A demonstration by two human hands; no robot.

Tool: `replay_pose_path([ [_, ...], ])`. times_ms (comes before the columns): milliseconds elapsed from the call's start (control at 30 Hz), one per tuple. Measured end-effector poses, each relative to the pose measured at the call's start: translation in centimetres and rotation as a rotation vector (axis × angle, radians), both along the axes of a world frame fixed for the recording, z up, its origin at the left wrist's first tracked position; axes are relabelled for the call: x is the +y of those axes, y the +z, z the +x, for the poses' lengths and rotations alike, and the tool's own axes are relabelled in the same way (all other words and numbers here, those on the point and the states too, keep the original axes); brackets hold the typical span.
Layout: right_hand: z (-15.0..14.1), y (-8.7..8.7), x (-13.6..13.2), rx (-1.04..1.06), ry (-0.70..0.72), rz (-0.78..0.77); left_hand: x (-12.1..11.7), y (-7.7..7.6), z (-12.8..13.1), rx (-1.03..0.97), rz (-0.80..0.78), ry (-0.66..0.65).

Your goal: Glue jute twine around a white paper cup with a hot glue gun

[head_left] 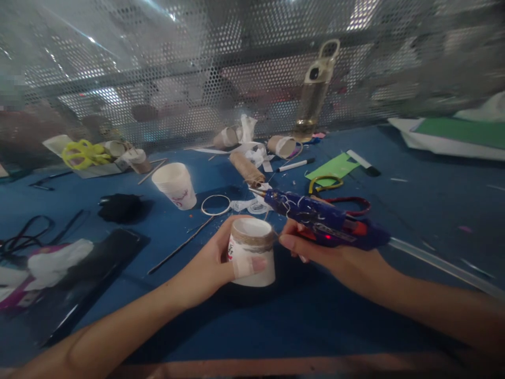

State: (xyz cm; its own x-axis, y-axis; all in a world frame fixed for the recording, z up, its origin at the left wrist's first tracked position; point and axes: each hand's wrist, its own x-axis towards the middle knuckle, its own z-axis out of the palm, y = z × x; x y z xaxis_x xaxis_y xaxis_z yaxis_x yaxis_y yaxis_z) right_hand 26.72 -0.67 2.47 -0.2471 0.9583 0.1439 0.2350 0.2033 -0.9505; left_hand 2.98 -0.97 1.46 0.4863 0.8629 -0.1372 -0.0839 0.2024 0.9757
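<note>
My left hand [219,260] is wrapped around a white paper cup [252,268], with a pale strip of tape on the thumb. Brown twine [252,243] circles the cup just below its rim, and the mouth faces up. To the right of the cup, my right hand [315,250] is closed around a blue glue gun [315,216]. The gun's metal nozzle points left, above and behind the cup, and a clear glue stick [434,260] runs out of its back. The right fingertips are close to the twine; whether they pinch its end I cannot tell.
Behind the cup lie a twine roll [246,167], a white ring [215,205] and a thin dark stick [181,245]. A stack of paper cups [175,185], yellow scissors [84,154] and a black pouch [120,207] are left. A bottle [314,97] stands by the perforated metal screen [189,79].
</note>
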Motion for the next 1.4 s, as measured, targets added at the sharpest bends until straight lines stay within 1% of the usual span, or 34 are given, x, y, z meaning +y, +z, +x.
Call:
replay_pose_path([
  [333,-0.1,-0.2,0.1,0.025,0.02,0.024,0.1,-0.3,-0.1,-0.015,0.016,-0.043],
  [633,0.1,-0.4,0.1,0.008,0.006,0.043,0.0,-0.3,0.0,-0.001,0.003,-0.042],
  [867,0.0,-0.2,0.0,0.052,0.032,0.046,-0.1,0.1,0.1,0.022,-0.006,-0.068],
  [1067,-0.1,-0.3,-0.3,0.064,-0.009,0.114,-0.3,0.8,0.0,0.046,0.015,-0.111],
  [1200,-0.2,-0.2,-0.5,0.096,-0.012,0.089,-0.6,1.1,0.1,0.066,0.031,-0.107],
  [1400,-0.1,-0.6,-0.6,0.137,-0.03,0.067,-1.0,0.8,0.5,0.054,0.026,-0.086],
])
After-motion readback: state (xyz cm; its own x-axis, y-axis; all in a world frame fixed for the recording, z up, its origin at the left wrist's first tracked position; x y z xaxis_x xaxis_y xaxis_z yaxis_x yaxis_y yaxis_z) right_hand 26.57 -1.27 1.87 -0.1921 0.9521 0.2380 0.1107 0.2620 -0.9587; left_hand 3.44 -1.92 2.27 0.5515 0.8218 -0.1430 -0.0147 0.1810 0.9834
